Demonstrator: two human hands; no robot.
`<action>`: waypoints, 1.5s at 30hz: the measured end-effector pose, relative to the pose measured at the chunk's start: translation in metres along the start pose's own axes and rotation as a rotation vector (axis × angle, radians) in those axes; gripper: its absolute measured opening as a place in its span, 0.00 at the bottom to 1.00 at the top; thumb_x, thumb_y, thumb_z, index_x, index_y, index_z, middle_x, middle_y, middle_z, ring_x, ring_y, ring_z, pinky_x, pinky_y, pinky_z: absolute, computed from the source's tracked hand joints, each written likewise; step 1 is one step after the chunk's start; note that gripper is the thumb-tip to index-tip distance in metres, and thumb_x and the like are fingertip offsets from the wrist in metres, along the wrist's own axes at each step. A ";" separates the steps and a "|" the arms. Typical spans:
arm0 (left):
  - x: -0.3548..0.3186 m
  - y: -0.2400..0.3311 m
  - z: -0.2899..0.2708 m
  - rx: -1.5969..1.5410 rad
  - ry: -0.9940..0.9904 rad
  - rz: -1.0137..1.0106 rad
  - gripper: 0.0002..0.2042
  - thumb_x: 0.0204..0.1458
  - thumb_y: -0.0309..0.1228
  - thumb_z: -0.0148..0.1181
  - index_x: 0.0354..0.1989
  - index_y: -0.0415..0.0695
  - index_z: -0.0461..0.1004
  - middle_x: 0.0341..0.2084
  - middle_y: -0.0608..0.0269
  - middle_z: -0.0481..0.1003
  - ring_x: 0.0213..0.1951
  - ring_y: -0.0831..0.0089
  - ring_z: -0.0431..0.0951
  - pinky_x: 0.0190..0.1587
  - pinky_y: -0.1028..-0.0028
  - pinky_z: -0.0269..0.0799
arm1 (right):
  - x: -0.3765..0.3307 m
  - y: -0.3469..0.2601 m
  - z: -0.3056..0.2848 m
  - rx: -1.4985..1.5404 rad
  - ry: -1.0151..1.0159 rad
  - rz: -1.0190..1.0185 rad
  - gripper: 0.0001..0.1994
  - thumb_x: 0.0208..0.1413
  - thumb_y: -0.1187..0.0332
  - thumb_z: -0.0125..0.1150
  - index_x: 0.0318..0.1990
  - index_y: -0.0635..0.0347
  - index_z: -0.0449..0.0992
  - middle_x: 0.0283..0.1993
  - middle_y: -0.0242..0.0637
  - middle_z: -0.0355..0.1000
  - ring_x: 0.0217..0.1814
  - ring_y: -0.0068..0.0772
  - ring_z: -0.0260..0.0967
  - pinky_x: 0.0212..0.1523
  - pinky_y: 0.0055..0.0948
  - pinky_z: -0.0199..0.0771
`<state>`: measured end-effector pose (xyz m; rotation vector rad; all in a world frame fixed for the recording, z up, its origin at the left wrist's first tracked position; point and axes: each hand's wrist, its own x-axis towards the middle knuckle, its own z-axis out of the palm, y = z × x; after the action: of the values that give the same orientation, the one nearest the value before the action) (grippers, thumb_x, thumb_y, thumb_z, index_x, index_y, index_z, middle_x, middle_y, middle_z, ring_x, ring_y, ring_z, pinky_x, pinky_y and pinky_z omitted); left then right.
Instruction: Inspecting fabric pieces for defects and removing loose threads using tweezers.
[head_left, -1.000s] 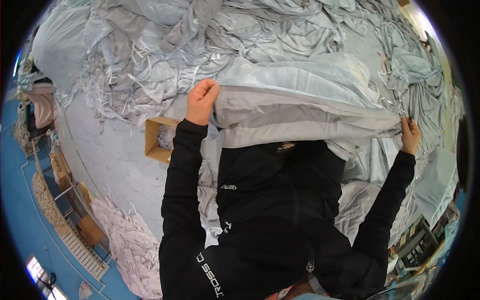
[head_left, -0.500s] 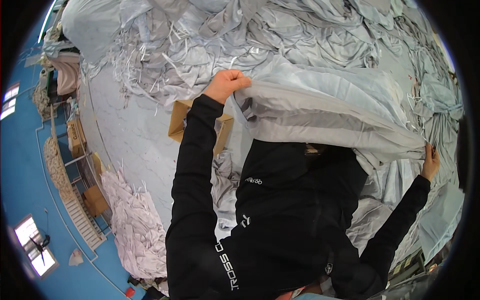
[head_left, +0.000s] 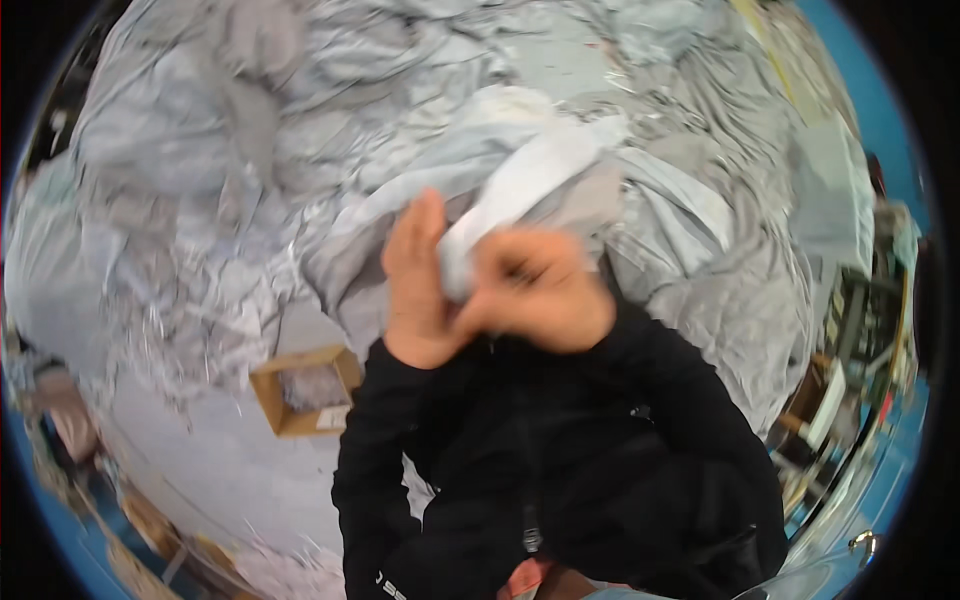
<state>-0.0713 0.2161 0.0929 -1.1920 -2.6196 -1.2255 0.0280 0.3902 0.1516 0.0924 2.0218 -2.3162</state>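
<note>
Pale cloth (head_left: 532,185) at ctr, hands close tog.

Cloth runs from btwn the hands up & right twd upper ctr of frame. L hand (head_left: 415,285), just left of ctr, fingers up & roughly straight, beside cloth's lower end; blurred, can't tell if it grips. R hand (head_left: 548,292), right next to it, fingers curled in near same end; also blurred, can't tell if cloth is pinched. Grey fabric (head_left: 150,150) heaped across upper frame. Open cardboard box (head_left: 268,402) w/ pale contents at ctr-left, near L sleeve (head_left: 375,450) (black).
</note>
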 end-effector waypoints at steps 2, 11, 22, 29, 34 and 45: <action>0.008 0.024 0.023 0.170 -0.079 0.013 0.29 0.39 0.31 0.70 0.52 0.38 0.67 0.47 0.58 0.71 0.50 0.64 0.71 0.52 0.68 0.65 | 0.001 -0.003 0.038 0.176 -0.161 -0.190 0.08 0.48 0.77 0.67 0.34 0.63 0.73 0.29 0.29 0.71 0.29 0.17 0.66 0.30 0.19 0.64; -0.021 -0.047 -0.007 0.112 0.107 -0.232 0.28 0.42 0.30 0.68 0.54 0.37 0.65 0.48 0.56 0.70 0.50 0.63 0.71 0.51 0.67 0.67 | -0.081 0.096 -0.070 0.194 0.877 -0.012 0.10 0.64 0.67 0.51 0.38 0.65 0.75 0.16 0.20 0.61 0.14 0.11 0.53 0.17 0.17 0.49; -0.102 -0.140 -0.229 0.277 0.631 -0.862 0.28 0.46 0.28 0.65 0.56 0.36 0.63 0.49 0.54 0.68 0.49 0.62 0.70 0.50 0.67 0.69 | -0.085 0.322 -0.182 0.208 1.264 0.649 0.21 0.55 0.57 0.59 0.43 0.71 0.74 0.35 0.42 0.73 0.32 0.34 0.71 0.29 0.34 0.69; -0.046 -0.080 -0.089 -0.035 0.479 -0.637 0.32 0.44 0.25 0.67 0.58 0.34 0.59 0.52 0.51 0.65 0.51 0.62 0.69 0.48 0.70 0.70 | -0.057 0.332 -0.196 0.715 1.242 0.560 0.20 0.50 0.63 0.65 0.44 0.71 0.74 0.32 0.48 0.74 0.36 0.41 0.73 0.33 0.38 0.73; 0.006 0.053 0.079 0.220 -0.186 0.256 0.45 0.32 0.39 0.74 0.61 0.35 0.59 0.60 0.43 0.60 0.61 0.46 0.58 0.63 0.55 0.51 | -0.058 0.226 -0.181 0.660 1.351 0.097 0.07 0.48 0.78 0.62 0.36 0.60 0.75 0.32 0.32 0.73 0.32 0.25 0.71 0.30 0.24 0.70; -0.009 -0.003 0.047 0.367 -0.278 0.048 0.21 0.44 0.32 0.61 0.47 0.37 0.68 0.41 0.50 0.72 0.47 0.54 0.70 0.47 0.58 0.64 | -0.059 -0.031 0.019 0.275 -0.042 -0.524 0.03 0.53 0.74 0.60 0.32 0.60 0.72 0.30 0.26 0.70 0.33 0.14 0.65 0.35 0.19 0.66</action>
<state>-0.0537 0.2401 0.0555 -1.4210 -2.8135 -0.5656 0.0839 0.3761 0.1899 -0.5303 1.8627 -2.8547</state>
